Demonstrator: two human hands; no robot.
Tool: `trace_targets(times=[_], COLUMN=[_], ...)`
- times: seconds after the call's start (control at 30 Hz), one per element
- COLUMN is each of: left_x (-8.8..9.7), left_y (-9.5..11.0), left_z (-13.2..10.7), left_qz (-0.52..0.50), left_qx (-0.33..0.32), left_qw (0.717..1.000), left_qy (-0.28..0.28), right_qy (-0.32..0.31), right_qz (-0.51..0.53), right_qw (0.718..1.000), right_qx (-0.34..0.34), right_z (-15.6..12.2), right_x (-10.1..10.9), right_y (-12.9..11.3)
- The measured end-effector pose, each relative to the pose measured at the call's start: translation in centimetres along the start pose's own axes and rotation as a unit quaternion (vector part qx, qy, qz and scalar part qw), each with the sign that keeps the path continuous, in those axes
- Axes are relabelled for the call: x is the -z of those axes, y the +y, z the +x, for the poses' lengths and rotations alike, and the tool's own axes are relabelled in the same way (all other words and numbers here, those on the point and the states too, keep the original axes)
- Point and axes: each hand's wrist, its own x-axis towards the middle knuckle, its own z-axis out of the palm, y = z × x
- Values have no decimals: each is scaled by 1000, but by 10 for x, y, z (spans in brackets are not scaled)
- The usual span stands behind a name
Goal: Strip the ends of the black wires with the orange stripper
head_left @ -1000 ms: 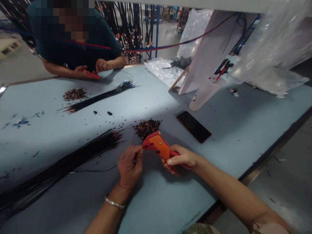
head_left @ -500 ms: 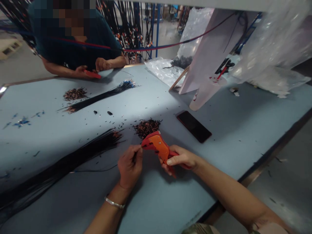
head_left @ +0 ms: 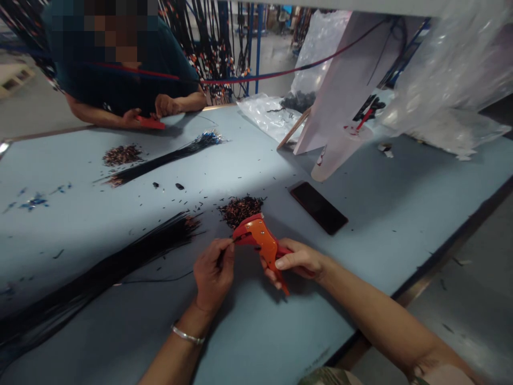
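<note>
My right hand (head_left: 296, 261) is wrapped round the handles of a red and orange wire stripper (head_left: 262, 238), whose head points left. Thumb and fingers of my left hand (head_left: 214, 272) are pinched on a thin black wire (head_left: 236, 239), with its end at the stripper's jaws. Just behind the tool's head lies a pile of short black and copper-coloured offcuts (head_left: 241, 209). Left of my left hand, a thick bundle of black wires (head_left: 132, 251) stretches across the table, its bared copper ends towards me. A single loose wire (head_left: 160, 280) lies beside that bundle.
Across the table (head_left: 401, 214) a co-worker's hands (head_left: 164, 106) hold another red tool (head_left: 151, 123). Nearby are a second wire bundle (head_left: 168, 158) and offcut pile (head_left: 122, 155). A phone (head_left: 318, 207), a plastic cup (head_left: 340, 152) and plastic bags (head_left: 449, 80) occupy the right side.
The wire stripper's jaws show a wider gap, and its orange handle has swung slightly. My hands stay in nearly the same place.
</note>
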Motion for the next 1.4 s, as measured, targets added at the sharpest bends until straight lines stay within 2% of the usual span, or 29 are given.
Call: trace_targets(times=[0.7, 1.23, 1.4], left_x=[0, 1, 3], left_y=[-2, 2, 0], left_z=[0, 3, 2], left_qz=[-15, -22, -17], left_qx=[3, 35, 52], left_qw=[1000, 999, 998], left_qy=[-21, -8, -22], right_qy=[0, 38, 49], right_qz=[-40, -111, -131], right_qw=[999, 992, 990], right_qx=[-5, 38, 37], right_z=[-1, 4, 4], right_x=[0, -9, -13], right_y=[-6, -1, -2])
